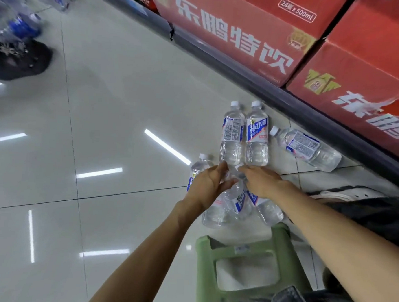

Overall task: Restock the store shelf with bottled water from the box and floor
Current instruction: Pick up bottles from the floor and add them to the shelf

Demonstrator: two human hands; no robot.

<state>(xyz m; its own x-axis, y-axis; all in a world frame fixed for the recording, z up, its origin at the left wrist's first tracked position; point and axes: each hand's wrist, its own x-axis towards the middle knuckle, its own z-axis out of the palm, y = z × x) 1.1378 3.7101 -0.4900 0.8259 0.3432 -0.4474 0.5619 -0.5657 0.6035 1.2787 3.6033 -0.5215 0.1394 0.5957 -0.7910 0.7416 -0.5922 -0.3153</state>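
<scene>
stool: pale green plastic stool (246,254) nearest the camera, open seat frame, dark trouser leg over its near edge.
near bottles: cluster of clear plastic water bottles with blue-and-white labels (235,204) lying on the glossy white tiled floor (114,122) just beyond the stool; about three, overlapping, long axes running roughly away from the camera, caps far.
left hand: left hand (207,182) on the leftmost bottle of the cluster, fingers curling over its upper part; looks like a grasp forming, cannot tell if closed round it.
right hand: right hand (261,181) laid over the neck ends of the cluster, fingers fairly straight, touching; nothing clearly clenched.
key relation: both hands meet at the cap end of the cluster, bodies trail back toward the person; either hand equally near.
mid bottles: upright pair of same clear bottles (245,135) side by side, touching, just past the fingertips.
far bottle: one more clear bottle (307,148) lying on its side, cap to the left, near the shelf base.
shelf: red cardboard drink cartons (236,34) on dark bottom shelf behind.
far left: blurred blue-labelled bottles (19,23), detail unreadable.
judgement: gathering stage, shelving not begun.
</scene>
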